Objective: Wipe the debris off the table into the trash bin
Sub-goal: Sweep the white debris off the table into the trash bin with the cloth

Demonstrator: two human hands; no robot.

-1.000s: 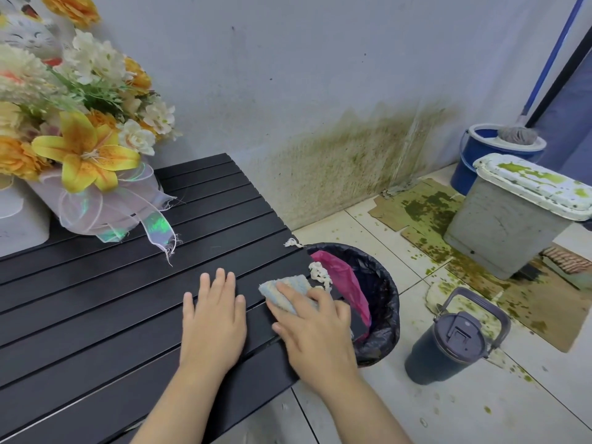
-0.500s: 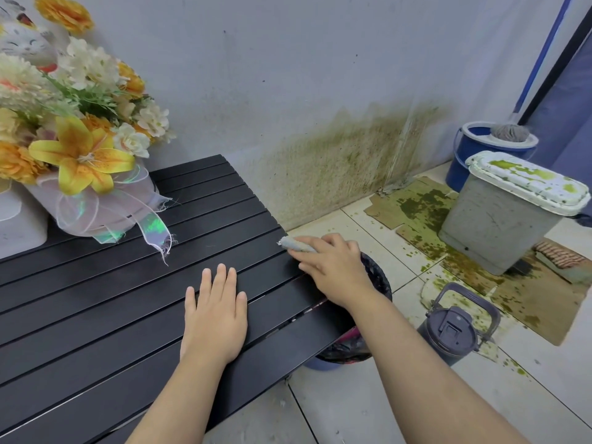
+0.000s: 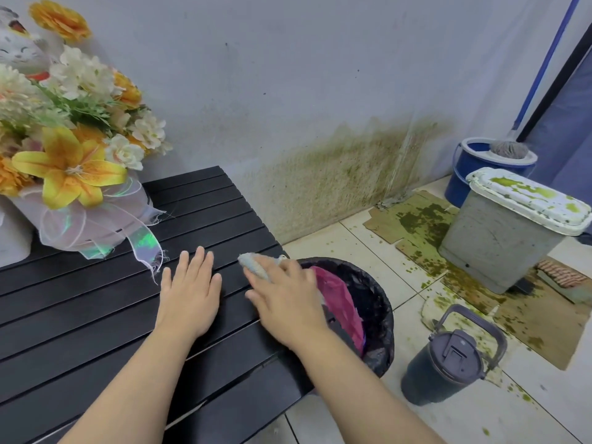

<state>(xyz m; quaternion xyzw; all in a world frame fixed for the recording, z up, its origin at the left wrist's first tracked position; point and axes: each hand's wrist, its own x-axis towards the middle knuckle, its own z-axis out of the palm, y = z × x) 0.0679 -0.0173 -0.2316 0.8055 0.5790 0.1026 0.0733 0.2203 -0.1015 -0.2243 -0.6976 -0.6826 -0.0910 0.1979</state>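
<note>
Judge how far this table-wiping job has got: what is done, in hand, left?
Done: the table near the hands shows no debris. In hand: the right hand presses the cloth at the edge beside the trash bin; the left hand lies flat. Left: a pale scrap beside the cloth, possibly debris, to push in.

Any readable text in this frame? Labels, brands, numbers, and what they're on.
None readable.
Tumbler: moulded shapes on the lid, no legible lettering.
Grey bin: only green stains on its lid, no print.
Bucket: no label visible.
Cat figurine: a painted face, no text.
</note>
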